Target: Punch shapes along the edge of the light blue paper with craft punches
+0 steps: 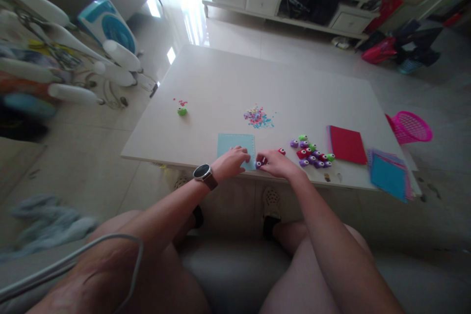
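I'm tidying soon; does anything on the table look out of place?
The blue-topped papers lie fanned and askew, one corner seemingly past the edge of the table. A green punch sits far from the clustered punches, beside loose pink bits.

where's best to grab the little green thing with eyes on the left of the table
The green thing is probably best pinched by its left and right sides, from above and the near side. It looks small and rounded, with both sides free, while pink bits lie just beyond it and might get scattered. The left hand is the nearer one.
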Motion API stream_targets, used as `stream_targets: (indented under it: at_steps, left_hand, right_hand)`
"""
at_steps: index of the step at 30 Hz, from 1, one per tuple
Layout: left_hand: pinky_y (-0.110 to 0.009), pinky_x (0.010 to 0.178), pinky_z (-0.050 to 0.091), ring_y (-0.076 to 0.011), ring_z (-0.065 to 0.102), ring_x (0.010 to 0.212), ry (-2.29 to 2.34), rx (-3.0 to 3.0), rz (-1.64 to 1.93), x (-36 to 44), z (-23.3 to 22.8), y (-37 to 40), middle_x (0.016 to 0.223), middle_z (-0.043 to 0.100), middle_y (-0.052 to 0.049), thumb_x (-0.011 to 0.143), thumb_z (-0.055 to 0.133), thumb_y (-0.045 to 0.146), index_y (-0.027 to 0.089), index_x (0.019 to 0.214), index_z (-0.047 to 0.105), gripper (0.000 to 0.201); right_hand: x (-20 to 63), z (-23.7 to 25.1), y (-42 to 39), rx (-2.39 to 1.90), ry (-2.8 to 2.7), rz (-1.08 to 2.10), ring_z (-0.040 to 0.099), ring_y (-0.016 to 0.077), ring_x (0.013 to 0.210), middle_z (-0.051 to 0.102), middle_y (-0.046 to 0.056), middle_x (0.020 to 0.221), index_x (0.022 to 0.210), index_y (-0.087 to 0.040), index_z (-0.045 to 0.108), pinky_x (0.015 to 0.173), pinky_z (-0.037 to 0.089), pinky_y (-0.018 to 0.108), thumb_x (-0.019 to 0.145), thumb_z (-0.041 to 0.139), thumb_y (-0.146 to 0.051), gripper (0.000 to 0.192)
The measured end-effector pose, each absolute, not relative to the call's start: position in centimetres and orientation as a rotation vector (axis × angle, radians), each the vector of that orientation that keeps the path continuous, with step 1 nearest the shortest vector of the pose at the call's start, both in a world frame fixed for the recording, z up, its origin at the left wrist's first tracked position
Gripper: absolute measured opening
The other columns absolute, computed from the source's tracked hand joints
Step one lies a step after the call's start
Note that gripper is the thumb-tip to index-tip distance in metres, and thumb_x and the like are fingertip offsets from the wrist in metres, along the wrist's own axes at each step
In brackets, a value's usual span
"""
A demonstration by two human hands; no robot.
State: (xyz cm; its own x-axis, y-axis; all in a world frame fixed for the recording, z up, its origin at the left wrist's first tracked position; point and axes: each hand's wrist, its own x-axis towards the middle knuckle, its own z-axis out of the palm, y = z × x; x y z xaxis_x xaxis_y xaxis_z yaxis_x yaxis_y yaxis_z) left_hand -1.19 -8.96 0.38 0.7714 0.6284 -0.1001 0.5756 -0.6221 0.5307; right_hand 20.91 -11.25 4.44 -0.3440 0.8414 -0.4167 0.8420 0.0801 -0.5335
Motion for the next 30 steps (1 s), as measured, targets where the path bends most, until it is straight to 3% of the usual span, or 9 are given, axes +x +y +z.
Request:
stream_targets:
  at_steps: [10,17,30]
  left_hand:
    - [-0.044,0.107,0.051,-0.0274,0.059,0.118,0.881,2.419,0.138,-1.23,0.28,-8.88,0.119,0.070,-0.008,0.086,0.077,0.010,0.019,0.102,0.072,0.019]
    - [-0.045,0.106,0.052,-0.0275,0.060,0.117,0.865,2.420,0.149,-1.28,0.31,-8.88,0.118,0.070,-0.009,0.085,0.076,0.009,0.020,0.102,0.073,0.021]
    - [-0.041,0.106,0.051,-0.0255,0.061,0.114,0.825,2.404,0.136,-1.58,0.69,-8.58,0.118,0.070,-0.007,0.081,0.076,0.008,0.021,0.105,0.074,0.027]
  right_hand:
    - [20.87,4.21,-11.20,1.803,2.321,-1.141,0.070,0.0163,0.091,0.076,0.005,0.099,0.091,-0.018,0.070,0.081,0.050,0.023,0.087,0.070,0.000,0.019]
    - [21.10,4.16,-11.07,1.865,2.228,-1.300,0.072,0.0183,0.094,0.078,0.007,0.101,0.096,-0.017,0.072,0.083,0.054,0.025,0.096,0.071,-0.018,0.001]
    - [20.95,3.69,-10.84,1.903,2.226,-1.278,0.073,0.0181,0.095,0.080,0.007,0.102,0.097,-0.017,0.074,0.085,0.053,0.025,0.100,0.069,-0.019,0.005]
